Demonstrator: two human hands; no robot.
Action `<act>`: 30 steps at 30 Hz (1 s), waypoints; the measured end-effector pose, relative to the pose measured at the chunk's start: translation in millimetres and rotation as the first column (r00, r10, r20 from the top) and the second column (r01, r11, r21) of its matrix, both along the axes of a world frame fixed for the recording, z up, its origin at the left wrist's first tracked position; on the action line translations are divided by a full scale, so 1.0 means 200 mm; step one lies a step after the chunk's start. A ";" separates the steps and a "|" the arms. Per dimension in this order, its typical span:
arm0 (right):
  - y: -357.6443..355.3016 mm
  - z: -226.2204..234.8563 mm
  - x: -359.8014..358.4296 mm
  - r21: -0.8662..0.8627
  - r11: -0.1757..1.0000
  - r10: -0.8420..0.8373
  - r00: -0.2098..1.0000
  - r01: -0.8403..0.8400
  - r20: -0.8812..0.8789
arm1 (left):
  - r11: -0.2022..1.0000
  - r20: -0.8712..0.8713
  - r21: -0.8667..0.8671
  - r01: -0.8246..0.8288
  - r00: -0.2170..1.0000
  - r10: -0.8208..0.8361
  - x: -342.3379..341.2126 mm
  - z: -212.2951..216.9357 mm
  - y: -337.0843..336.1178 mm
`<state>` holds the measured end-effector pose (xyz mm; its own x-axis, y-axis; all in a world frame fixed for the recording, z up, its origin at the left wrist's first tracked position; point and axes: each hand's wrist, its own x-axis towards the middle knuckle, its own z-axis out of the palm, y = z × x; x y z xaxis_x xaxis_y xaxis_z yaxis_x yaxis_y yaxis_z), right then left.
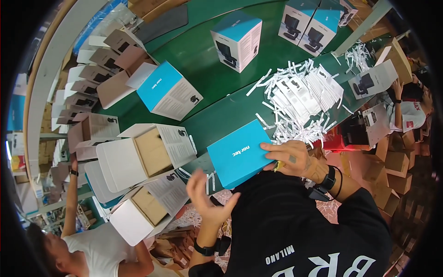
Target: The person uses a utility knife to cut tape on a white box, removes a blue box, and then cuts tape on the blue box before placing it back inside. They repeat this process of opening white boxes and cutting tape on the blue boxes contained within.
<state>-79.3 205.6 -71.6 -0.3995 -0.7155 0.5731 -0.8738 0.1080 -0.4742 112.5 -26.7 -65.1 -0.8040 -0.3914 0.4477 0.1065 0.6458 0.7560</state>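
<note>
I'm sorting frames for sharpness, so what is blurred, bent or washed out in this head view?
Head view: the left hand is smeared by motion blur, while the right hand on the blue box is sharp; fisheye distortion bends the green table edges toward a black rim; lighting is even, with soft shadows and mild glare on the white paper strips.

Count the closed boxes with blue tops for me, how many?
5, more may be hidden. One blue-topped box under the right hand, one left of centre, one upper middle, two near the top edge.
</note>
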 end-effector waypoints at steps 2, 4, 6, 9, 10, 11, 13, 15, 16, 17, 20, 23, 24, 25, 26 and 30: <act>-0.01 0.00 0.02 -0.003 1.000 -0.006 1.000 0.006 -0.001 | 0.890 0.157 0.451 -0.067 0.988 -0.005 -0.11 0.05 0.06; -0.02 -0.01 0.04 -0.015 1.000 -0.014 1.000 0.014 -0.004 | 0.909 0.179 0.416 -0.009 0.981 -0.072 -0.09 -0.03 0.02; -0.02 -0.04 0.05 -0.020 0.999 -0.034 0.999 0.034 -0.003 | 0.932 0.222 0.347 0.101 0.957 -0.186 -0.11 -0.07 -0.01; -0.01 -0.07 0.07 -0.037 0.998 -0.054 0.999 0.054 0.006 | 0.931 0.233 0.317 0.181 0.936 -0.262 -0.10 -0.09 -0.03; 0.00 -0.07 0.07 -0.034 0.998 -0.044 0.999 0.045 0.018 | 0.933 0.241 0.295 0.209 0.928 -0.284 -0.10 -0.09 -0.03; 0.00 -0.07 0.07 -0.030 0.999 -0.035 0.999 0.036 0.029 | 0.929 0.244 0.301 0.214 0.925 -0.292 -0.10 -0.10 -0.05; -0.01 -0.09 0.07 -0.019 0.999 -0.034 0.998 0.035 0.046 | 0.940 0.241 0.260 0.220 0.928 -0.284 -0.10 -0.14 -0.07; -0.01 -0.10 0.06 -0.019 1.000 0.002 0.997 0.000 0.082 | 0.940 0.241 0.249 0.233 0.925 -0.293 -0.10 -0.16 -0.08; 0.01 -0.11 0.06 -0.019 1.000 0.017 0.995 -0.015 0.101 | 0.943 0.231 0.215 0.253 0.925 -0.301 -0.10 -0.17 -0.08; 0.02 -0.12 0.07 -0.012 1.000 -0.004 0.994 0.005 0.109 | 0.944 0.223 0.179 0.278 0.923 -0.314 -0.10 -0.17 -0.09; 0.10 -0.13 0.10 0.083 0.996 -0.041 0.998 0.038 0.037 | 0.936 0.318 -0.035 0.350 0.892 -0.321 -0.07 -0.15 -0.09; 0.15 -0.18 0.13 0.031 0.993 -0.120 0.991 0.118 0.061 | 0.809 0.469 -0.375 0.453 0.845 -0.257 -0.17 -0.07 0.00; 0.17 -0.20 0.13 0.007 0.989 -0.149 0.986 0.149 0.072 | 0.758 0.580 -0.390 0.523 0.779 -0.239 -0.25 0.02 0.06; 0.18 -0.24 0.14 0.024 0.981 -0.195 0.978 0.194 0.074 | 0.703 0.677 -0.399 0.589 0.706 -0.207 -0.34 0.12 0.13; 0.16 -0.30 0.18 -0.054 0.971 -0.229 0.969 0.234 0.088 | 0.644 0.763 -0.403 0.650 0.627 -0.156 -0.40 0.16 0.19; 0.16 -0.42 0.24 -0.172 0.945 -0.255 0.957 0.277 0.138 | 0.482 0.688 -0.584 0.653 0.713 -0.132 -0.50 -0.04 0.24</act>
<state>-31.4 236.9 -156.4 -0.6303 -0.4577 0.6270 -0.7650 0.2289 -0.6020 12.2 20.5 -72.3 -0.9431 0.3052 -0.1322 0.3051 0.9521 0.0213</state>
